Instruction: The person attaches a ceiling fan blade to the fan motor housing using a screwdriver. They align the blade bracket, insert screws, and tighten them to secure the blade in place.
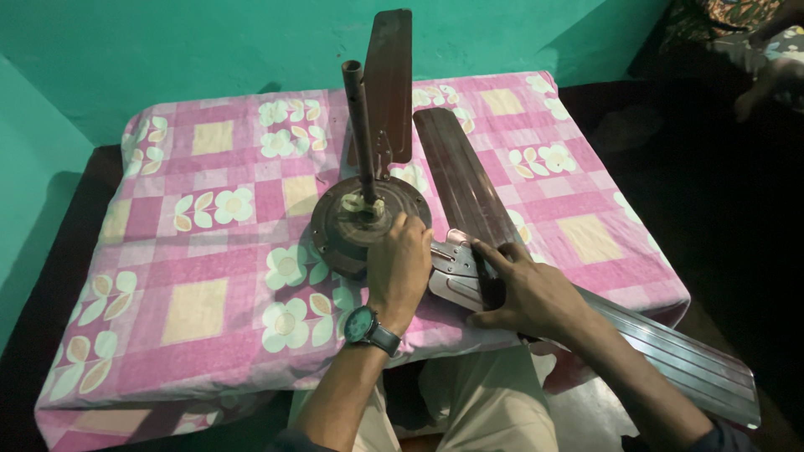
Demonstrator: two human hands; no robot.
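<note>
A brown ceiling fan motor (347, 224) with an upright rod (360, 134) sits on a table under a pink flowered cloth (209, 251). My left hand (400, 266), with a wristwatch, grips the motor's near right rim. My right hand (523, 289) presses on the metal bracket of a silver-grey fan blade (653, 343) that runs off the table's near right edge. A brown blade (465, 176) lies flat beside it, and another brown blade (389, 75) points away toward the wall.
A green wall (209, 50) stands behind the table. To the right is a dark area where another person's foot (758, 92) shows at the top corner. My legs in light trousers (486, 410) are below the table edge.
</note>
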